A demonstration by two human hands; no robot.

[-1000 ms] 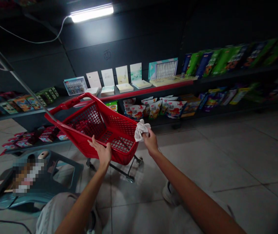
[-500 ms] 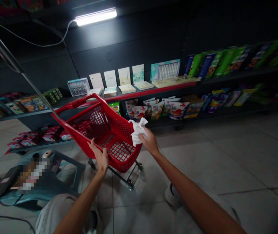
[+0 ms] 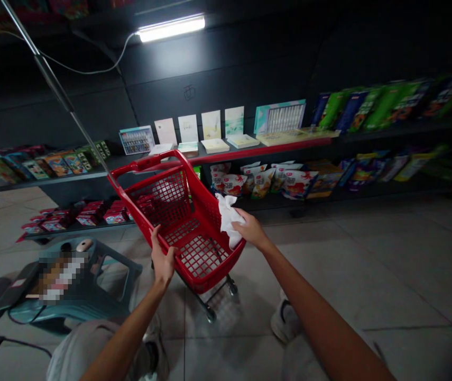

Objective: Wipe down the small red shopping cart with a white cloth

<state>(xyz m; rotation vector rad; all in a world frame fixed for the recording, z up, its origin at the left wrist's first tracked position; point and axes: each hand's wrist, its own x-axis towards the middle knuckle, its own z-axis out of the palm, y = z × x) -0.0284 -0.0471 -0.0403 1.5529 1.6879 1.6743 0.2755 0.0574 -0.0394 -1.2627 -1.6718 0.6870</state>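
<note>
A small red shopping cart (image 3: 158,196) with mesh walls stands on the tiled floor in front of me. My left hand (image 3: 162,259) grips its near left rim, fingers wrapped over the edge. My right hand (image 3: 251,228) holds a crumpled white cloth (image 3: 228,218) pressed against the inside of the cart's right wall. Nothing lies in the cart's basket. My knees and a white shoe (image 3: 283,320) show below my arms.
Dark shelves (image 3: 249,151) along the back carry cards, boxes and snack bags. A low blue-grey stool (image 3: 102,280) with a mouse and cables sits at the left. A metal pole (image 3: 71,111) slants down behind the cart. Open tiled floor (image 3: 368,264) lies to the right.
My right hand has carried the cloth from the cart's right rim down onto the inside of its wall. My left hand has stayed on the near rim. The view shifted slightly.
</note>
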